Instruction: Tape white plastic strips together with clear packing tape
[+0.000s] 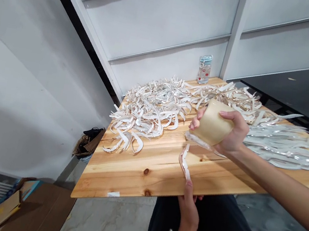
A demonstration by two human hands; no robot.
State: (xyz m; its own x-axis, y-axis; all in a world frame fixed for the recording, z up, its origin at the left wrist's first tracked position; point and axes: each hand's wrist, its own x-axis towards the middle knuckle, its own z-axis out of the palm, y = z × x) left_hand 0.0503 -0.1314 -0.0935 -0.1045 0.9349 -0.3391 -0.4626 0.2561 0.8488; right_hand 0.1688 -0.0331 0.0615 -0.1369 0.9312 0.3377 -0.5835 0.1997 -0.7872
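My right hand (233, 131) is wrapped round a wide cream-coloured roll (213, 122), probably tape, held tilted just above the wooden table (120, 173). A clear, shiny edge runs along the roll's lower side. At the table's front edge, my left hand (189, 203) has its thumb on the near end of a curved white strip (184, 162) with a shiny brownish border. The left fingers go under the tabletop and are partly hidden. Between the roll and the left thumb, the strip lies on the wood.
Heaped curved strips (150, 106) cover the table's left and back, with longer strips (289, 147) at right. A water bottle (204, 69) stands by the white wall panel (165, 18). Cardboard boxes (39, 206) sit on the floor at lower left. A black surface (303, 86) adjoins at right.
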